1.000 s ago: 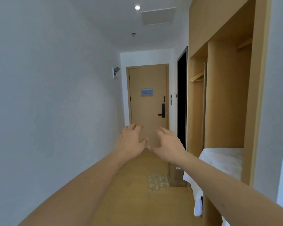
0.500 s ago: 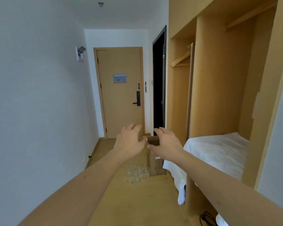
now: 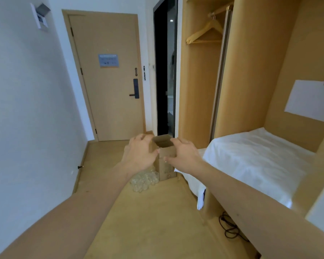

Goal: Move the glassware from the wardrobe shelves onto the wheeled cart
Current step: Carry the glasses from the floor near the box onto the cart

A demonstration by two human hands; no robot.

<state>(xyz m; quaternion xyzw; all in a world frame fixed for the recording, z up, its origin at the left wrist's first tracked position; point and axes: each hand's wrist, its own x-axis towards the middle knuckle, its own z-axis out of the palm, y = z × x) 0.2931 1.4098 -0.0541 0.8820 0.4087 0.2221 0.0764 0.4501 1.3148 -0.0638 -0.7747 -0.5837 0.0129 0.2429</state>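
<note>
Several clear glasses (image 3: 144, 181) stand clustered on the wooden floor down the corridor, beside a tall open cardboard box (image 3: 165, 157). My left hand (image 3: 140, 154) and my right hand (image 3: 183, 156) are stretched out in front of me, fingers loosely spread, holding nothing. They overlap the box in the view but are well short of it. The open wardrobe (image 3: 251, 71) is on my right, with a white cloth (image 3: 254, 161) covering its low shelf. No cart is in view.
A closed wooden door (image 3: 108, 75) ends the corridor, with a dark doorway (image 3: 166, 71) to its right. Wooden hangers (image 3: 206, 32) hang in the wardrobe. A black cable (image 3: 230, 228) lies on the floor near the wardrobe base. A white wall runs along my left.
The view has tilted down and moved forward along the corridor. The box, glasses and cloth-covered shelf look nearer and larger. Both hands stay outstretched and empty.
</note>
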